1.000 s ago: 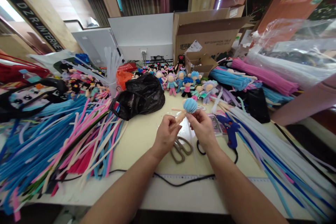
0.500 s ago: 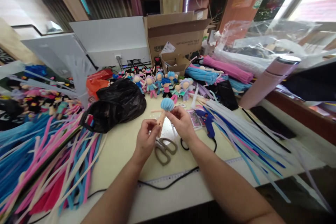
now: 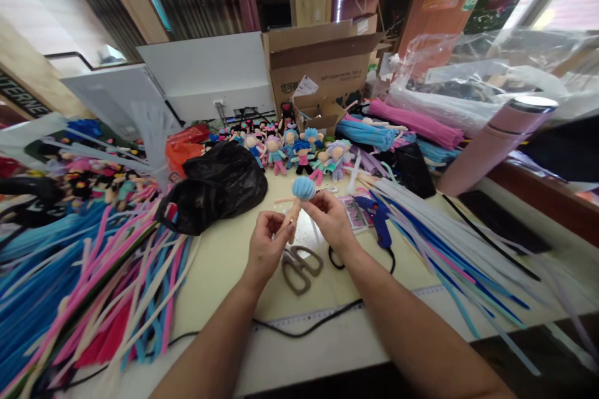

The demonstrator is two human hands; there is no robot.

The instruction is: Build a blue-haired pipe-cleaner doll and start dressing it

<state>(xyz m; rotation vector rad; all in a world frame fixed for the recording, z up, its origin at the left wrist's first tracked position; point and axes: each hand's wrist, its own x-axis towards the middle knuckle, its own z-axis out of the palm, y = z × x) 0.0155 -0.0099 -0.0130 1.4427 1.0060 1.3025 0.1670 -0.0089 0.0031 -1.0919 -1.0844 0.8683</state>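
Note:
Above the middle of the table I hold a small pipe-cleaner doll [image 3: 299, 196] with a light blue round head and a tan body. My left hand [image 3: 264, 248] pinches the lower end of its body. My right hand [image 3: 331, 221] grips it just under the blue head, fingers closed. Grey-handled scissors [image 3: 299, 265] lie on the table right below my hands. A blue glue gun [image 3: 378, 221] rests just right of my right hand.
Loose pipe cleaners [image 3: 79, 287] in blue, pink and white cover the left side; more [image 3: 449, 237] fan out on the right. A black plastic bag [image 3: 219, 184], finished dolls [image 3: 299, 153], a cardboard box [image 3: 322, 65], a pink flask [image 3: 496, 140] and a black cable [image 3: 309, 324] lie around.
My view swung to the right and then slightly back. Both hands keep hold of the doll, with only small shifts of the fingers.

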